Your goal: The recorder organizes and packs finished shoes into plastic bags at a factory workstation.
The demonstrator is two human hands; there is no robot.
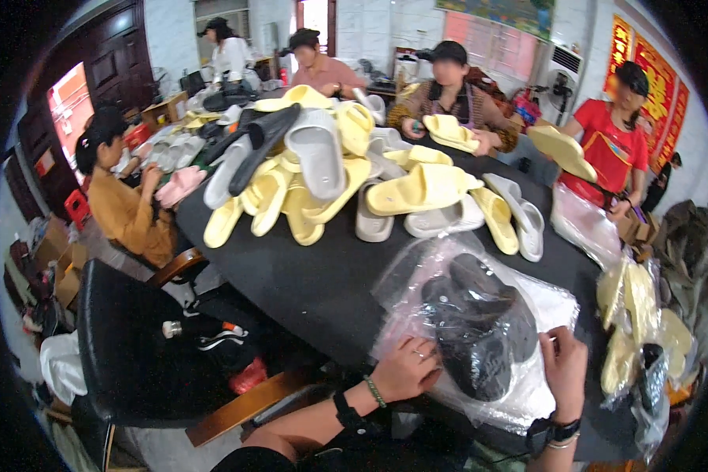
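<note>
A pair of black slippers (pixel 486 326) lies inside a clear plastic bag (pixel 405 275) at the near edge of the dark table. My left hand (pixel 405 370), with a ring and a green bead bracelet at the wrist, has its fingers curled on the bag's near left edge. On the other side my right hand (pixel 565 366) is closed at the bag's right edge, fingertips bent inward. Beneath the slippers lie more layers of white and clear plastic film (pixel 557 303). Glare on the film hides parts of the slippers.
A heap of yellow slippers (pixel 417 189), grey and black ones covers the table's far half. Bagged yellow slippers (pixel 633 307) hang at the right edge. A black chair (pixel 153 354) stands at left. Several people work around the table; one in red holds a yellow slipper (pixel 562 152).
</note>
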